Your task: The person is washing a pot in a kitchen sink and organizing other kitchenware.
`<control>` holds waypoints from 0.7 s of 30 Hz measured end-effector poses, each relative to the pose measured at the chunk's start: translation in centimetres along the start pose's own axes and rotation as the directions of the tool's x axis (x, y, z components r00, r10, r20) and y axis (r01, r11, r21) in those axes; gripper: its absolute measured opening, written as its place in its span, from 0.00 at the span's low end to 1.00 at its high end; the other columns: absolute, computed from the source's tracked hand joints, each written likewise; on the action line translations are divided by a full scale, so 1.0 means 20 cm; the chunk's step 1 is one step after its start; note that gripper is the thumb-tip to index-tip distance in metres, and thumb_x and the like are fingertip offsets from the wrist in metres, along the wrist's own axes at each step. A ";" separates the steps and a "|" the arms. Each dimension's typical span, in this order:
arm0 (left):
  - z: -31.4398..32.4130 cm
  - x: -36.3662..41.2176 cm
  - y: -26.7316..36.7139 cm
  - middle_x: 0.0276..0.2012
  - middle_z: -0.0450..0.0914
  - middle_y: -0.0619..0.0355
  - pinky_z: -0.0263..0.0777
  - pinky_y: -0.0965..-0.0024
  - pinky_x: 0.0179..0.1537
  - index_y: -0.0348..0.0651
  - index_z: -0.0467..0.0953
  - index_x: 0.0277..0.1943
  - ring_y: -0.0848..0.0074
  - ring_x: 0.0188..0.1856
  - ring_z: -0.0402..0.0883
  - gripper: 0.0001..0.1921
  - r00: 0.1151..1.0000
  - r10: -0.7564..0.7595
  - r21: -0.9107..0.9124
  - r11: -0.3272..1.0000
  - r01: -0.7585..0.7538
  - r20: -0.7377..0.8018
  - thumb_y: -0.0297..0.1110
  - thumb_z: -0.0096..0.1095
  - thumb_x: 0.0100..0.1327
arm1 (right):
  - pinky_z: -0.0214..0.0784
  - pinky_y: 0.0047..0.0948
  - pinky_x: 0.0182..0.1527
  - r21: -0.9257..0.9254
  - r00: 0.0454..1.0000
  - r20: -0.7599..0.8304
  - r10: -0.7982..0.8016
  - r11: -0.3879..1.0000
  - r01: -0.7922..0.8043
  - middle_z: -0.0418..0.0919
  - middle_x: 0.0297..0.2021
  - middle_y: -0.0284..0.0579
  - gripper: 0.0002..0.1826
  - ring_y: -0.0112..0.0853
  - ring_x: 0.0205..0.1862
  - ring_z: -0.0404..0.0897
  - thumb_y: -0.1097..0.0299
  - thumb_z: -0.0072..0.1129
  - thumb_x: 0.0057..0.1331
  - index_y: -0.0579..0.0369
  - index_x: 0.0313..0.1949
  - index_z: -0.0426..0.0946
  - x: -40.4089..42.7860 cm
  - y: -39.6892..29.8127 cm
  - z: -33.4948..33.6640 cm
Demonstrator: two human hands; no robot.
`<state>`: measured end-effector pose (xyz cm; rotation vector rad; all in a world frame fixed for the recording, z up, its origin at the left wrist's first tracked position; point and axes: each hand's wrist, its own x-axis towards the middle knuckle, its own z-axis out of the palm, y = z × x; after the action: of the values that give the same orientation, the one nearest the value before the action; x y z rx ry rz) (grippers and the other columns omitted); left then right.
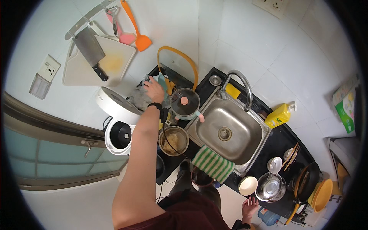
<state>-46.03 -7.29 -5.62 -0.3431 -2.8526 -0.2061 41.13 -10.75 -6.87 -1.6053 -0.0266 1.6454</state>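
Observation:
My left hand [154,91] reaches far back into the counter corner and touches crumpled clear plastic bags [139,97]. Whether its fingers grip the plastic is hidden by the hand itself. Close beside it, a light-blue pot with a glass lid [185,100] stands next to the sink. Nearer my body, a metal pot [184,140] contains a pale, noodle-like food [171,143]. Low on the right, my right hand [250,205] hangs by the counter's front edge with fingers apart and nothing in them. A cream bowl [248,186] is just above that hand, near stacked metal bowls [268,186].
An open white rice cooker [119,138] stands left. A striped cloth [213,164] hangs over the front edge of the steel sink [230,126]. Rightward are a yellow dish-soap bottle [279,116], chopsticks [291,156] and a frying pan [307,182]. A cleaver [89,47] hangs on the wall.

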 end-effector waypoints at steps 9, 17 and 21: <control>-0.37 -0.03 0.19 0.51 0.67 0.48 0.73 0.51 0.43 0.49 0.63 0.66 0.55 0.52 0.70 0.26 0.975 0.131 0.139 0.984 -0.107 -0.179 0.35 0.60 0.66 | 0.70 0.30 0.38 0.036 1.000 -0.010 0.002 0.999 -0.002 0.74 0.45 0.36 0.24 0.32 0.38 0.75 0.45 0.57 0.68 0.48 0.54 0.70 -0.03 0.01 -0.07; -0.10 0.12 -0.02 0.55 0.66 0.39 0.73 0.50 0.51 0.39 0.66 0.58 0.47 0.57 0.70 0.23 0.709 -0.654 -0.501 0.534 0.681 0.266 0.37 0.60 0.64 | 0.70 0.29 0.38 0.000 1.000 0.027 0.009 1.000 -0.009 0.75 0.44 0.35 0.26 0.31 0.38 0.75 0.44 0.56 0.68 0.49 0.55 0.70 0.00 0.02 0.05; -0.05 0.00 -0.13 0.50 0.71 0.41 0.69 0.45 0.52 0.34 0.70 0.51 0.44 0.50 0.74 0.19 0.895 -0.403 -0.077 0.915 0.396 -0.193 0.42 0.54 0.65 | 0.70 0.29 0.39 -0.041 0.999 0.048 0.014 0.999 -0.012 0.75 0.44 0.35 0.27 0.30 0.38 0.74 0.44 0.55 0.68 0.49 0.57 0.69 0.03 0.01 0.06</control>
<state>-46.46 -9.99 -5.00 0.2546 -2.6822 -0.3488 40.03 -10.00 -7.18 -1.5992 -0.0755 1.7029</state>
